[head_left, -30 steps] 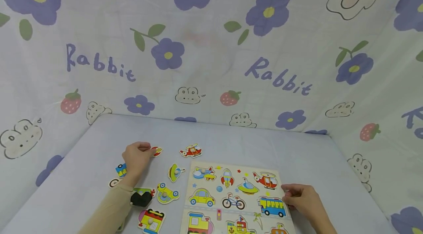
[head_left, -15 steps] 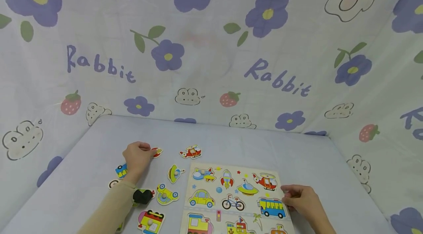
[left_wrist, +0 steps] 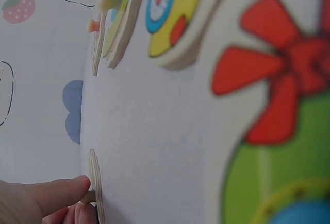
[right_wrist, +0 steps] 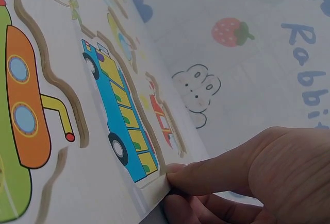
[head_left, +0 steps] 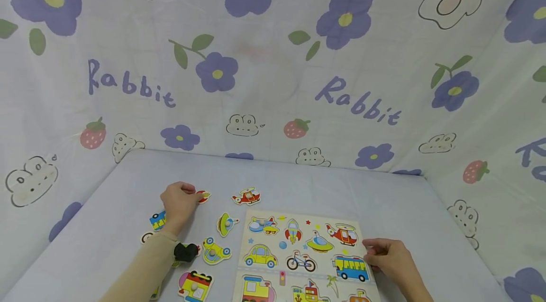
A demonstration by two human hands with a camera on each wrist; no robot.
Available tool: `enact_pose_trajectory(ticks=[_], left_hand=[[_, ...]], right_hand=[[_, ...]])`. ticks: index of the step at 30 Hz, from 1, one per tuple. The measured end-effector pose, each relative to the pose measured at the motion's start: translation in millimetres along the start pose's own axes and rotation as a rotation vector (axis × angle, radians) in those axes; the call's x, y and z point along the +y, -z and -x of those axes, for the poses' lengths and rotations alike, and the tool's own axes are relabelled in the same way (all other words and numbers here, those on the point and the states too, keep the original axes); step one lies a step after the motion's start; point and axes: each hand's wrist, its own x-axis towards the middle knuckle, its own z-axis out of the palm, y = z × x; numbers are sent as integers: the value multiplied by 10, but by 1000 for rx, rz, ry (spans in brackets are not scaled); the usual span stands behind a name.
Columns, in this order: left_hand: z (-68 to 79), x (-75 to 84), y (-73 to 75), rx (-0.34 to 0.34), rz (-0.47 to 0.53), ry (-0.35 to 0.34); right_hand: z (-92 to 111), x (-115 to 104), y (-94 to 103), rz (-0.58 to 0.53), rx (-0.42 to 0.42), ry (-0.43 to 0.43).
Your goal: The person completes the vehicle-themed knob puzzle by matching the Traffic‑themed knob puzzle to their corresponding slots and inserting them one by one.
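Note:
My left hand (head_left: 178,205) pinches a small red rocket puzzle piece (head_left: 204,196) at the upper left of the table. In the left wrist view, the fingers of my left hand (left_wrist: 49,198) meet at the knob of that thin wooden piece (left_wrist: 94,165), seen edge-on. At the board's right edge my right hand (head_left: 391,257) grips the wooden vehicle puzzle board (head_left: 273,239) between thumb and fingers. The right wrist view shows my right hand (right_wrist: 247,177) at the corner near the printed bus (right_wrist: 124,118). An airplane piece (head_left: 263,225) with a knob sits in the board's top-left recess.
Loose knobbed pieces lie left of the board: a helicopter (head_left: 246,196), a flying saucer (head_left: 226,224), a yellow car (head_left: 216,251), a train (head_left: 195,286) and a blue bus (head_left: 157,220). My left forearm partly covers others. A patterned cloth wall (head_left: 273,88) stands behind the table.
My left hand stays at the rocket piece, with its wrist and sleeve shifting very slightly right. The right hand and the board hold still; the head view tilts a little.

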Motion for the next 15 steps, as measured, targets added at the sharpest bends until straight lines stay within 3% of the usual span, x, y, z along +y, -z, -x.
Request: enact_pose_trajectory(ticks=[15], left_hand=[[-9,39,26,0,21,-48]], right_hand=[[-2,14,-5,8,11,12]])
